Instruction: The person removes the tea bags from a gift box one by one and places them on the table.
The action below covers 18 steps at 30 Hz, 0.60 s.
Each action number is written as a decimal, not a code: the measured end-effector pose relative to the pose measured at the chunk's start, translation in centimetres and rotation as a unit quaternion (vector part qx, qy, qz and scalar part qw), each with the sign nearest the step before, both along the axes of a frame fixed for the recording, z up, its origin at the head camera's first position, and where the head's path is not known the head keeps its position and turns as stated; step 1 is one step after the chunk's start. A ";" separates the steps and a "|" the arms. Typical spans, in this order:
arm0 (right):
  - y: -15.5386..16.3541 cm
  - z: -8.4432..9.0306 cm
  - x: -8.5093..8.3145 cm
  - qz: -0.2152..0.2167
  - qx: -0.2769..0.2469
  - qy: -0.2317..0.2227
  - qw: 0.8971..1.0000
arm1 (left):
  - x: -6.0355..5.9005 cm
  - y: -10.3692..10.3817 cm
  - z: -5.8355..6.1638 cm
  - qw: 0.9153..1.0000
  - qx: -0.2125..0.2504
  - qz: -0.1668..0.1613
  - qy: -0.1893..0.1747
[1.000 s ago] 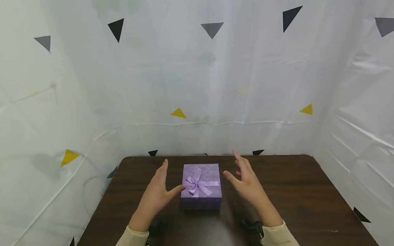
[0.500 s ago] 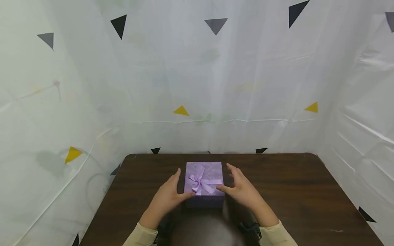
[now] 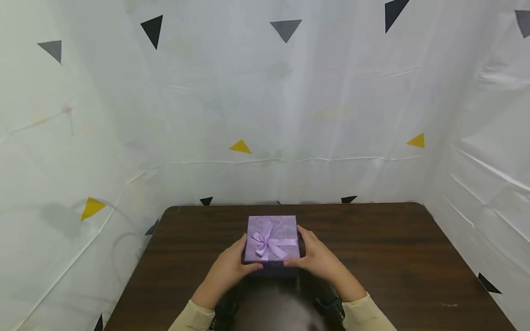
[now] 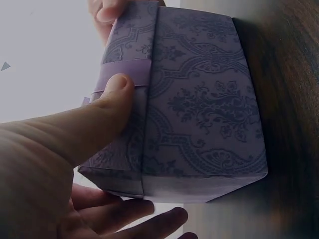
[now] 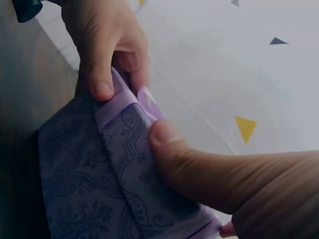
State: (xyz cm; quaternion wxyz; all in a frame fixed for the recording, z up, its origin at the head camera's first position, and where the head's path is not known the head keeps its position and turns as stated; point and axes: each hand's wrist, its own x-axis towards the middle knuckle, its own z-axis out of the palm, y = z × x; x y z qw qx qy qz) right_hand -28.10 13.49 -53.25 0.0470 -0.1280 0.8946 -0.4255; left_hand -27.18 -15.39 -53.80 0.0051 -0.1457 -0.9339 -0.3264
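A square lilac gift box [image 3: 279, 225] with a damask pattern stands on the dark wooden table, its lid tied with a satin ribbon bow [image 3: 267, 240]. From the left, my left hand [image 3: 225, 270] grips it at the lid, thumb on the front face over the ribbon band [image 4: 142, 69] and fingers along the side. My right hand [image 3: 320, 261] holds the opposite side, its thumb against the lid's front near the top edge. In the left wrist view the lid [image 4: 130, 35] sits down on the box body [image 4: 204, 99], with a seam between them.
The brown wood-grain table [image 3: 385, 257] reaches out on both sides of the box. White sheeting [image 3: 331, 92] with black, grey and yellow triangles hangs behind and at both sides. A dark rounded shape [image 3: 273, 308] blurs the near middle of the head view.
Both hands have come inward from either side of the gift box and taken hold of it at the lid. The box itself stays in place; the head view has tilted slightly.
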 end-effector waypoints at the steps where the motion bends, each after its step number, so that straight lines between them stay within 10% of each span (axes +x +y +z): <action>1: 0.0 0.1 0.0 0.003 -0.003 -0.004 1.000 | 0.0 0.0 0.0 1.000 0.003 -0.002 0.000; 18: 0.5 1.2 0.3 0.011 -0.003 -0.010 1.000 | -0.4 0.0 -0.5 1.000 0.007 -0.023 -0.012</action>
